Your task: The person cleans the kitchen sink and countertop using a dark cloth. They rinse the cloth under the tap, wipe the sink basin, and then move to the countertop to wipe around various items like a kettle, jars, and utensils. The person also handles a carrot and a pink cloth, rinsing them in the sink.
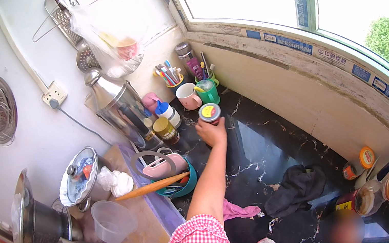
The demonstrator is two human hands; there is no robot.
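My left hand [212,132] reaches across the black marbled countertop, its fingers and thumb around a small jar [210,113]. The jar has a grey metal lid with a yellow and red label; its lower body is hidden by the hand. Just behind the jar stand a pale pink mug [187,97] and a green cup [209,94] with foam or something pale in it. To the left are a jar with a gold lid [166,129] and a white container with a blue lid [166,111]. My right hand is out of view.
A teal basket [186,187] with a wooden rolling pin [153,186] sits left of my forearm. On the right lie a dark cloth [295,188], a pink cloth [241,209] and glass jars [371,196]. A tall steel vessel [120,107] stands by the wall.
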